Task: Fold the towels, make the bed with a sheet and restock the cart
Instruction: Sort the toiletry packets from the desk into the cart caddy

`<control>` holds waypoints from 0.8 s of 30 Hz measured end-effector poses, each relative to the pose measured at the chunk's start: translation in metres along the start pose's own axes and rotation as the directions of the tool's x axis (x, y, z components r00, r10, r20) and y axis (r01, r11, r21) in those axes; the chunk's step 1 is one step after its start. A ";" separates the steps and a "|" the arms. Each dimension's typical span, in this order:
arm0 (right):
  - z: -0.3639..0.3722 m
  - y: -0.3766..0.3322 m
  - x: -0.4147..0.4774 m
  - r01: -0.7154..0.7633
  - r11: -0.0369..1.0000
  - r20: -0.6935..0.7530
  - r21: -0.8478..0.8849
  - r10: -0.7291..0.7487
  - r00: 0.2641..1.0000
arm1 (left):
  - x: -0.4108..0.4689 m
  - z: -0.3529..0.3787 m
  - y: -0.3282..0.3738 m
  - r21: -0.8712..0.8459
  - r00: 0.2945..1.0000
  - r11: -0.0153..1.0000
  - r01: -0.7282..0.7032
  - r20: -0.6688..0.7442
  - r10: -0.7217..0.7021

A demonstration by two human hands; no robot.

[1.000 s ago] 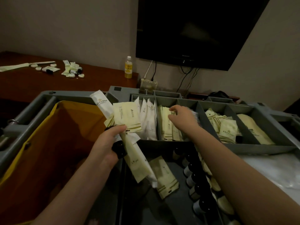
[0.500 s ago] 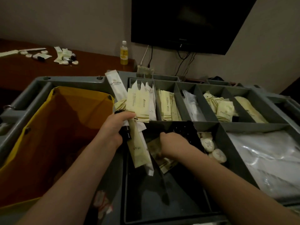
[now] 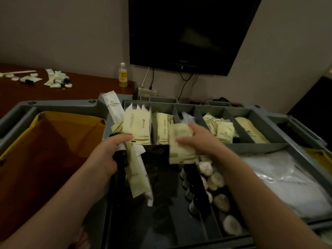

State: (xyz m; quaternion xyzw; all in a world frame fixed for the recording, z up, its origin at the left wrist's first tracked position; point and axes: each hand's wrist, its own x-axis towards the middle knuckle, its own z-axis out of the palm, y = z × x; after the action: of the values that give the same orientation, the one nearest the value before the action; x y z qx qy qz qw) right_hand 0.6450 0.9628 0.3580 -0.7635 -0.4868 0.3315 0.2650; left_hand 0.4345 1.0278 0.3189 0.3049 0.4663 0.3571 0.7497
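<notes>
I stand over a grey housekeeping cart (image 3: 224, 146) whose top tray is split into compartments. My left hand (image 3: 109, 155) grips a bundle of amenity packets (image 3: 137, 126) together with a long white sachet and a small dark bottle. My right hand (image 3: 201, 139) holds a cream packet (image 3: 177, 148) above the divider between the back compartments and the front bin. The back compartments hold more cream packets (image 3: 222, 130). Dark bottles (image 3: 195, 187) and round wrapped soaps (image 3: 215, 182) lie in the front bin.
A yellow laundry bag (image 3: 46, 151) hangs on the cart's left side. Clear plastic-wrapped white items (image 3: 283, 178) lie in the right bin. Behind stand a wooden desk (image 3: 80, 88) with scattered amenities (image 3: 55, 79), a yellow bottle (image 3: 123, 76) and a wall television (image 3: 186, 33).
My right hand dipped from the back compartments into the front bin, picked up a cream packet and has raised it toward the back row. My left hand keeps its bundle.
</notes>
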 end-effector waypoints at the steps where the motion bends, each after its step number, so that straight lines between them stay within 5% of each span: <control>1: -0.018 0.008 0.004 -0.004 0.994 -0.050 0.112 0.010 0.999 | -0.002 0.004 -0.001 0.002 1.000 1.000 0.007 -0.005 -0.007; 4: -0.071 0.039 0.028 0.016 0.878 -0.232 0.478 0.109 0.967 | -0.007 0.016 -0.005 0.003 1.000 1.000 -0.011 -0.001 0.011; 7: -0.107 0.065 0.056 0.063 0.797 -0.378 0.600 0.213 0.901 | -0.013 0.032 -0.012 -0.013 1.000 1.000 -0.019 -0.014 0.019; 9: -0.119 0.080 0.065 -0.044 0.887 -0.434 0.460 0.268 0.860 | -0.018 0.049 -0.016 -0.017 1.000 1.000 -0.016 -0.016 0.016; 12: -0.120 0.106 0.066 -0.213 0.975 -0.518 -0.066 0.149 0.843 | -0.026 0.081 -0.023 -0.008 0.999 1.000 -0.028 0.017 0.028; 16: -0.111 0.116 0.047 0.080 0.985 -0.408 -0.152 -0.136 0.903 | -0.029 0.120 -0.042 -0.024 0.996 0.996 -0.083 0.015 0.083; 20: -0.088 0.098 0.010 0.336 0.918 -0.165 0.211 -0.306 0.938 | -0.037 0.160 -0.066 -0.006 0.998 0.998 -0.055 -0.006 0.055; 24: -0.069 0.096 -0.008 0.327 0.820 -0.052 0.471 -0.344 0.938 | -0.047 0.189 -0.085 0.008 0.997 0.997 -0.072 0.024 0.072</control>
State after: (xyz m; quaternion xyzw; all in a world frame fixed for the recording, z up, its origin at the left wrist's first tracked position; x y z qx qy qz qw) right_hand 0.7493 0.9129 0.3345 -0.5722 -0.5224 0.4016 0.4884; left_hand 0.6144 0.9185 0.3460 0.3290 0.4476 0.3782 0.7405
